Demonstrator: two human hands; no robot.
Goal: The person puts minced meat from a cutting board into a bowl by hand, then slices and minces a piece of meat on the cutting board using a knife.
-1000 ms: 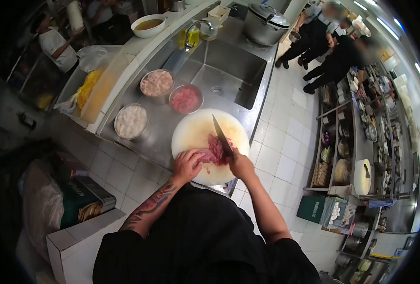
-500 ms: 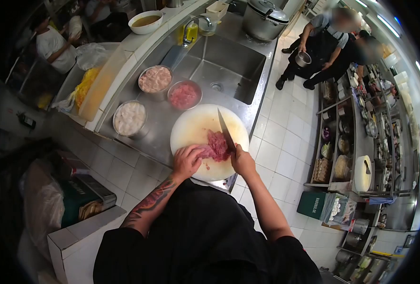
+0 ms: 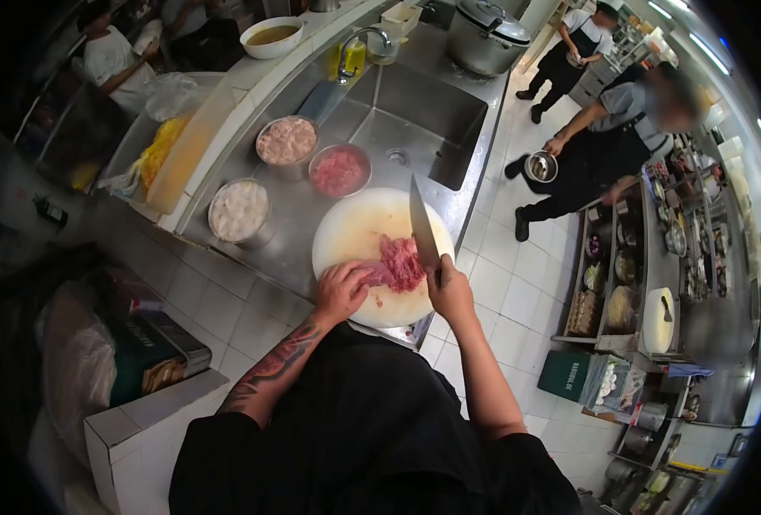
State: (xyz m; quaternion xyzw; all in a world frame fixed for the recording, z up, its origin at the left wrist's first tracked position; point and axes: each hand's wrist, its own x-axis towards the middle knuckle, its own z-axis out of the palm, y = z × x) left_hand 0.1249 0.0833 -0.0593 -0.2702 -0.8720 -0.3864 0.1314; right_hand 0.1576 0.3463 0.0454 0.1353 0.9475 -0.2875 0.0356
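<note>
A round white cutting board lies on the steel counter in front of me, with sliced red raw meat at its middle. My left hand presses an uncut piece of meat on the board's left side, fingers curled over it. My right hand grips the handle of a kitchen knife, its broad blade pointing away from me just right of the slices. Behind the board stand a bowl of red meat, a bowl of pale pink meat and, to the left, a bowl of whitish meat.
A steel sink with a faucet lies beyond the board, and a large lidded pot stands behind it. One co-worker carries a small metal bowl along the aisle at right; another person stands farther back.
My right hand and the knife have shifted slightly right, and the blade shows more of its flat side. The co-worker with the bowl has come nearer, revealing another person behind.
</note>
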